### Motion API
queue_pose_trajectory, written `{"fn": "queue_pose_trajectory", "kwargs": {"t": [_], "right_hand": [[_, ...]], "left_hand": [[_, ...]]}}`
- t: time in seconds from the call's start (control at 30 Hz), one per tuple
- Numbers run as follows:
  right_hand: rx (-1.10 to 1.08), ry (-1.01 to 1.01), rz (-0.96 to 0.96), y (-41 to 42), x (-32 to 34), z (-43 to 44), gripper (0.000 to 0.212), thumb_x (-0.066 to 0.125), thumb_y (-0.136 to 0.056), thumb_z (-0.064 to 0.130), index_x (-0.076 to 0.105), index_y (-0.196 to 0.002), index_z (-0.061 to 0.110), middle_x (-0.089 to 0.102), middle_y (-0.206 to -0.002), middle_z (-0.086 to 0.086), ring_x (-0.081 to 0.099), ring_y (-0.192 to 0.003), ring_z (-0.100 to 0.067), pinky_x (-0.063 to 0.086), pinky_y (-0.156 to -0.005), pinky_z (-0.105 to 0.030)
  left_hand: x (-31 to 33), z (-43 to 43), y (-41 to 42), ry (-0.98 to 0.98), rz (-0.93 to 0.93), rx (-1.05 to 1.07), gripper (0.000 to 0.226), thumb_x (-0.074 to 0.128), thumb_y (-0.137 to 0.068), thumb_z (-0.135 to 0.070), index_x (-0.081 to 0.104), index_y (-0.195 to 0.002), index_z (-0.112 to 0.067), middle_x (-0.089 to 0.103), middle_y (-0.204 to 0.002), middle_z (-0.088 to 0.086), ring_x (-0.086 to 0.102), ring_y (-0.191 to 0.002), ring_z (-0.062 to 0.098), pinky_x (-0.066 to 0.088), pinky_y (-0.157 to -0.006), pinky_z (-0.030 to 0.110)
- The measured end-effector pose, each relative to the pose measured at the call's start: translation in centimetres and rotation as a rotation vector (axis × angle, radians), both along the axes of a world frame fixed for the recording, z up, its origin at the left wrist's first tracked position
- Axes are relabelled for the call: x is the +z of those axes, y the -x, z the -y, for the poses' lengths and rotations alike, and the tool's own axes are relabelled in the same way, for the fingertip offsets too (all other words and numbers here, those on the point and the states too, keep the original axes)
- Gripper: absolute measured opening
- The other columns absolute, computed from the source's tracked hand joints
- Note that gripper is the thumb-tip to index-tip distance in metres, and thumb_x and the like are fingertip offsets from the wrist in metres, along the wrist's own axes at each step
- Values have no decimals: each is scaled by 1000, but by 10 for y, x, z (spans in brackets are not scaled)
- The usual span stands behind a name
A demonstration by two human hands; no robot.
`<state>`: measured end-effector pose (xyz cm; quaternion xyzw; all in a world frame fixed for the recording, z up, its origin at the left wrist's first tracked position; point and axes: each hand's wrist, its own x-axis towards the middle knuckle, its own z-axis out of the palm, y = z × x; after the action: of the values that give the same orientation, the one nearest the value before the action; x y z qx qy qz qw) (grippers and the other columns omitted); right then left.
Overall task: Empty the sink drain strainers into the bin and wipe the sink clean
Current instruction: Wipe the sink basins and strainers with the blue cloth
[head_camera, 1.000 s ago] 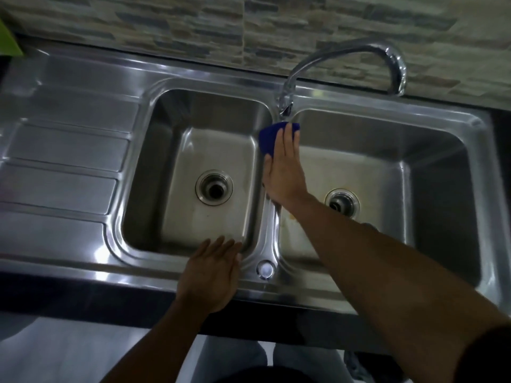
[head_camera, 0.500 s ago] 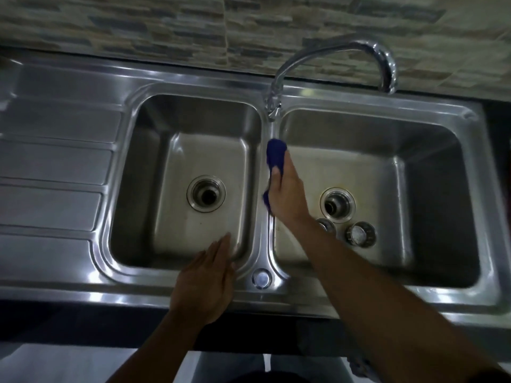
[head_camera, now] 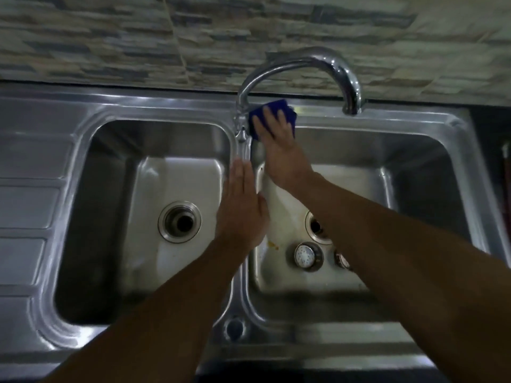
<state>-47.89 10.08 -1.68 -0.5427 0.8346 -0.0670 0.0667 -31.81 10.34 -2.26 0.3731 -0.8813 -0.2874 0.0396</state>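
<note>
At the sink's front rim (head_camera: 304,335) a small round hole (head_camera: 234,327) sits where the divider (head_camera: 241,288) begins. Both forearms cross this rim.

In the right bowl (head_camera: 414,175), toward its front left, a strainer (head_camera: 305,255) lies flat with its perforated face up. A second round piece (head_camera: 341,259) just beside it is mostly hidden under the right forearm and may be another strainer. The right drain (head_camera: 315,225) lies just behind them, half covered. A yellow fleck (head_camera: 272,246) lies left of the strainer.

The left bowl (head_camera: 171,172) holds only its open drain (head_camera: 179,221), with room all round. The drainboard (head_camera: 25,205) runs off to the left edge.

The left hand (head_camera: 242,205) lies flat on the divider, fingers straight and together, pointing at the back rim.

The right hand (head_camera: 279,142) presses a blue cloth (head_camera: 276,110) on the back rim at the right bowl's back left corner, fingers straight and slightly spread. The cloth's long axis runs along the rim, and its left end touches the tap (head_camera: 304,62) base. The spout arches right above the rim. The tiled wall (head_camera: 193,37) rises behind.
</note>
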Motion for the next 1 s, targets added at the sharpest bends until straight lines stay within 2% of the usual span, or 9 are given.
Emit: {"fn": "queue_pose_trajectory", "kwargs": {"t": [0.07,0.2,0.3,0.47,0.6,0.73,0.8,0.93,1.0], "right_hand": [[90,-25,-109,6,-12,2,83,51,-95,2,2,-161,13,-4,-170,-11,-6,-156,-37,5,-128,-49],[61,46,-85,42,-16,-25,89,55,-85,-9,15,-161,15,12,-170,-9,7,-156,-35,6,-128,-46],[-129,49,-80,83,-14,-74,99,58,-75,-16,20,-161,16,15,-169,-10,12,-155,-39,22,-125,-54],[-501,28,-44,146,-12,-147,88,53,-88,-8,13,-162,18,7,-170,-9,3,-157,-34,22,-125,-54],[-683,128,52,117,-14,-103,82,50,-86,-2,17,-161,9,9,-169,-15,2,-156,-41,8,-127,-49],[-379,161,22,27,-22,-29,79,34,-86,-2,13,-161,9,4,-169,-18,-2,-155,-45,0,-127,-53],[-236,174,3,-2,-26,-2,82,49,-89,-2,13,-162,11,6,-169,-14,-2,-156,-41,-4,-126,-51],[-31,144,-45,28,-26,-10,89,56,-87,-4,13,-162,17,7,-170,-7,0,-157,-35,-9,-125,-46],[-19,137,-90,63,-28,-40,91,55,-83,-8,15,-162,18,8,-170,-7,2,-157,-36,-4,-127,-50]], "left_hand": [[-12,-3,6,115,61,5,64,26,-108,-30,0,-161,-6,-8,-170,13,-12,-157,23,3,-130,42],[-22,-7,1,236,-39,-12,57,28,-108,-26,20,-158,0,15,-167,21,9,-157,29,9,-128,44],[-19,-6,3,243,-19,3,59,25,-105,-25,20,-158,0,16,-167,21,10,-157,30,14,-129,47],[-14,-10,8,273,-17,31,59,32,-104,-21,24,-157,2,22,-165,23,17,-156,33,18,-127,49],[-14,-10,8,259,-9,39,61,39,-103,-19,21,-158,1,19,-166,21,13,-157,31,14,-128,47],[-11,-10,8,273,-29,44,62,41,-101,-15,22,-158,2,21,-165,23,15,-156,33,14,-128,47],[-10,-11,8,267,-35,38,61,41,-102,-13,21,-157,2,20,-166,22,15,-157,32,14,-128,47],[-12,-10,7,271,-32,30,64,42,-99,-14,21,-157,1,19,-166,22,14,-157,31,14,-129,47],[-13,-10,7,279,-40,38,65,43,-97,-13,24,-156,3,22,-165,23,16,-156,33,15,-128,47]]}}
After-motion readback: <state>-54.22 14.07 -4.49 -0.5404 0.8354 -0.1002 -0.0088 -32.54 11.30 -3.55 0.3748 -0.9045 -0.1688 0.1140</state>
